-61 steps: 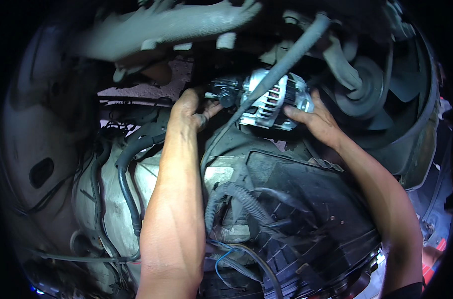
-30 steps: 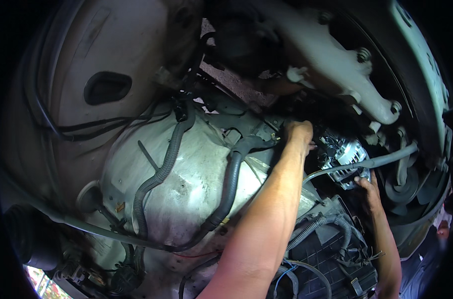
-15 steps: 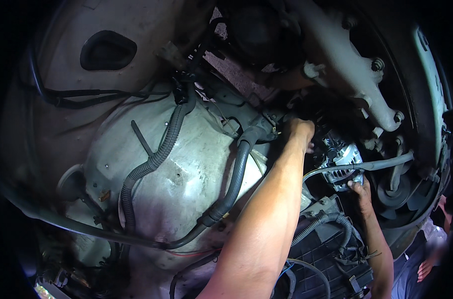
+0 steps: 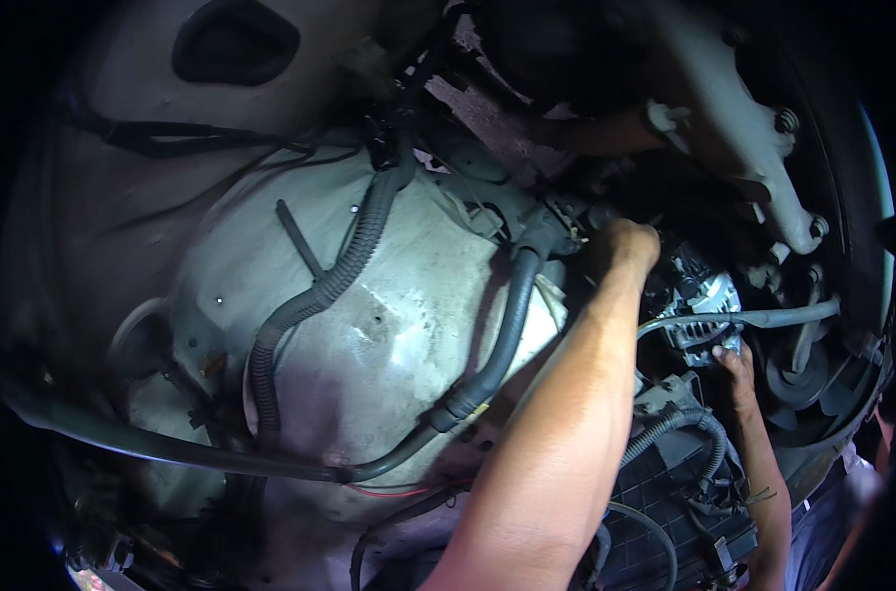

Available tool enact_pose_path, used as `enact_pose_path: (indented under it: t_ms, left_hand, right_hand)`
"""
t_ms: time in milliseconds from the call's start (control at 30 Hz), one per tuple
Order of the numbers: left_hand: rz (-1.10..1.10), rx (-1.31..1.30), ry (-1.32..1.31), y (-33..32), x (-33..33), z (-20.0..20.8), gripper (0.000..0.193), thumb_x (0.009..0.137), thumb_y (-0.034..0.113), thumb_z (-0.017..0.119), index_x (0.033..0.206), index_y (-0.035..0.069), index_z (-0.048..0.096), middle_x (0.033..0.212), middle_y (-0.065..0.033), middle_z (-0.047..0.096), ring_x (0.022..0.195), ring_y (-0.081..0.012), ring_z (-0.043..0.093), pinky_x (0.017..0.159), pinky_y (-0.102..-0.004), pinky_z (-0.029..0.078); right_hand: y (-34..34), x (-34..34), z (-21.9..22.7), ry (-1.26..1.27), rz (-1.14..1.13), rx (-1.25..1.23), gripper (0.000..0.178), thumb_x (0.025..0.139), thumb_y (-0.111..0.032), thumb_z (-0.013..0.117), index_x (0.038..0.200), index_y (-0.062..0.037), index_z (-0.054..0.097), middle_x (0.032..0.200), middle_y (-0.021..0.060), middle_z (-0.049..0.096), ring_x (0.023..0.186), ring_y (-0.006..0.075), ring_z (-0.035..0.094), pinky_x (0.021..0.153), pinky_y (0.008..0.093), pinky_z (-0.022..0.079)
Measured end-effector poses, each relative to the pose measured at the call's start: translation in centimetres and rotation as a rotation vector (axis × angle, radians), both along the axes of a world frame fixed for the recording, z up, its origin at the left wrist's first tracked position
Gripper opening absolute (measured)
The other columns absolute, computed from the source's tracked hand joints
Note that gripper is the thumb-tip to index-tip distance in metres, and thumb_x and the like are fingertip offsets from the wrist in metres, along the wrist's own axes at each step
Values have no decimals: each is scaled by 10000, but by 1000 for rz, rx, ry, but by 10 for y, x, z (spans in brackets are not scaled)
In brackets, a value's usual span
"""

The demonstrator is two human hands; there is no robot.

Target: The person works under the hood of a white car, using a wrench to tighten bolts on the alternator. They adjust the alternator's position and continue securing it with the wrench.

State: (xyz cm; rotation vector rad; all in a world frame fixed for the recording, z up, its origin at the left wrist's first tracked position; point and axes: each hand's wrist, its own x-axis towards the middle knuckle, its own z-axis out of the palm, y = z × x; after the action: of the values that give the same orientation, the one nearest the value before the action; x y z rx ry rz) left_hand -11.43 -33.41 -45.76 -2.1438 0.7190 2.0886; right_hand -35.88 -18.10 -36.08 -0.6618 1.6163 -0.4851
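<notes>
My left hand reaches into the dark gap beside the pale inner wheel arch. Its fingers curl inward beneath the back of the hand, and what they grip is hidden. A silvery finned alternator sits just right of that hand. At its lower edge my right hand grips the housing, thumb in front and the other fingers mostly out of sight. A grey sleeved cable crosses in front of the alternator. Close to my left hand, a thick black hose meets a dark fitting.
A ribbed conduit runs down over the pale wheel arch. A rusty-grey manifold slants across the upper right. Below my hands lie a black ribbed tray and another corrugated conduit. Another person's clothing shows at lower right.
The whole view has shifted, so the engine parts and both arms appear farther right and slightly higher. Both hands keep nearly the same places among the parts.
</notes>
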Motion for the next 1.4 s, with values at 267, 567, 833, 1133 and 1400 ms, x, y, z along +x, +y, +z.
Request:
enact_pose_path:
  t_ms: [267,567,833,1133,1400]
  left_hand:
    - [102,137,101,12,-18,-16,372,941,230,443,1105,-23,661,919,-251,698,717,-364,697,613,-496,578]
    - [345,367,219,25,-30,-31,389,941,335,442,1198,98,611,1042,-167,645,838,-323,636,783,-548,525]
    - [531,541,323,31,-22,-25,442,956,456,415,1271,178,556,1111,-79,600,937,-283,584,920,-556,473]
    - [40,333,184,15,-2,-7,265,951,229,469,1091,54,610,853,-116,655,622,-236,632,640,-491,603]
    - [-491,-12,130,4,1,23,186,949,82,535,923,-35,678,769,-123,692,574,-178,668,436,-309,555]
  right_hand:
    - [0,1,0,4,31,-6,658,782,-396,676,1270,27,551,1132,74,624,1035,189,569,935,342,433]
    - [-2,8,3,-44,-17,-10,718,755,-419,694,1292,32,542,1146,76,629,1027,191,583,928,338,440]
    - [-2,-3,1,95,56,-15,729,704,-386,702,1277,37,545,1119,69,604,1028,184,543,925,315,415]
    - [-6,7,15,179,-23,64,793,738,-357,734,1363,45,456,1188,100,573,1088,213,535,979,334,411]
    - [-2,0,1,138,10,8,869,703,-351,766,1372,76,413,1266,198,579,1204,284,537,1074,364,372]
